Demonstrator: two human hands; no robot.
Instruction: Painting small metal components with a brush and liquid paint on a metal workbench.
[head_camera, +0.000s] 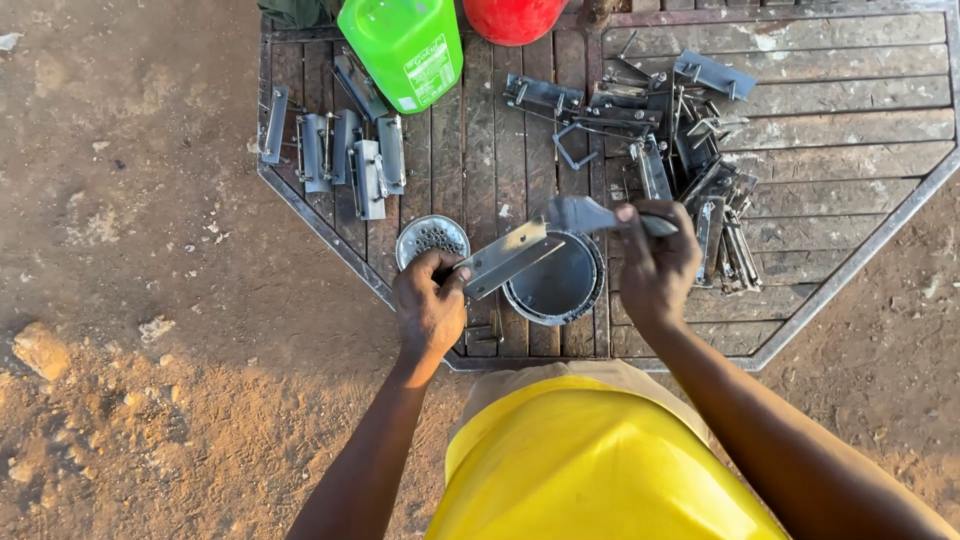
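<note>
in the head view, the left hand (428, 305) was closed around the lower end of a flat grey metal bracket (508, 258), which slanted up toward two o'clock and lay over the rim of a round paint tin (555, 283). the right hand (655, 265) was closed on the handle of a paintbrush (592, 215); its grey-coated bristles pointed toward nine o'clock and sat just above the bracket's upper end, though whether they touched it could not be told. the tin held grey paint and stood on a slatted octagonal table (850, 120). at nine o'clock from the tin, just beside the left hand, lay a round perforated lid (431, 237). at eleven o'clock a row of brackets (345, 150) rested side by side near the table's edge. at one o'clock a loose pile of brackets (670, 130) lay tangled, reaching down beside the right hand. at twelve o'clock stood a green plastic jug (405, 45) and, next to it, a red container (513, 18). bare dirt ground (130, 250) surrounded the table.
</note>
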